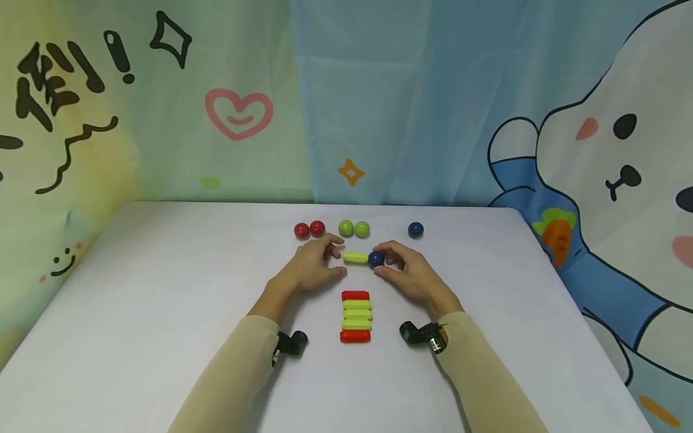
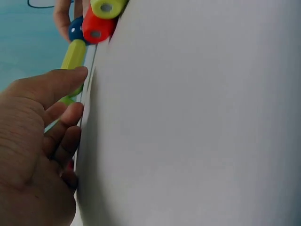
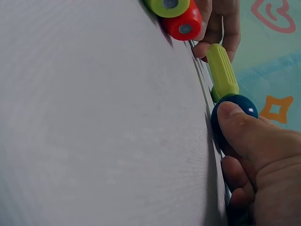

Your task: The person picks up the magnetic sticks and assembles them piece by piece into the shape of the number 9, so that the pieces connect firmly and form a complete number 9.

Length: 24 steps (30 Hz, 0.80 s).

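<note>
My right hand pinches a dark blue ball between thumb and fingers. The ball touches the right end of a yellow-green rod lying crosswise on the table. In the right wrist view, the thumb covers part of the blue ball, and the ribbed rod extends from it. Around the rod's left end curves my left hand, its thumb and fingers spread apart and holding nothing. The left wrist view shows the rod beyond that thumb; the fingers hang loosely bent.
Nearer on the white table lies a column of several rods, with a red rod at the near end and yellow-green ones between. Farther back sit two red balls, two green balls and another blue ball.
</note>
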Motion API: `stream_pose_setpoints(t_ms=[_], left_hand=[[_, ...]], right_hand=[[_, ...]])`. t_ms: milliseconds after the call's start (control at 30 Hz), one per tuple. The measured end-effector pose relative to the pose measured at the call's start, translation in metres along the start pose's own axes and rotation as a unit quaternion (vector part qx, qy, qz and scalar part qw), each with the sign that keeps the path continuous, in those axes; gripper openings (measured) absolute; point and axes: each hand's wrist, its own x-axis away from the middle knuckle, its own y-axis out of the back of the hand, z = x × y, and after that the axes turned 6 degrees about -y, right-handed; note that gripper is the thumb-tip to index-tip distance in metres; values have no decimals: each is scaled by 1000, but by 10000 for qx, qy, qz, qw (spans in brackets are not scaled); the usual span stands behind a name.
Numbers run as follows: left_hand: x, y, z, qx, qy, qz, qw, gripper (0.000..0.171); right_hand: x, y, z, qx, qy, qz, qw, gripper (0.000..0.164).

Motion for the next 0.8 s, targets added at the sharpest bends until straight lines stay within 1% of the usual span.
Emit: stream_pose_setpoints(t_ms=[133,267,400,500,667,733,800], left_hand=[[0,7,0,124,-99,32,9999,59],[0,15,-1,110,-225,-124,9996,56],[0,22,0,15,-323,-417,9986,50],[0,26,3,-127,-409,-707,9966,45],[1,30,8,-387,-587,-1272,9894,36],[1,32,11,-489,-582,-1462,9863,34],[2,33,13,-593,-506,-1610,9839,33]], right_hand=[[1,0,-1,8,-65,-8,10000,38],[2,1,-1,10,-41,-15,10000,39],[1,2,0,-13,1,-26,10000,39],[1,3,1,-53,3,-26,10000,39],[1,2,1,-90,-4,-6,10000,39],[2,2,1,-95,-9,1,10000,39],[2,1,1,-87,-8,5,10000,39]])
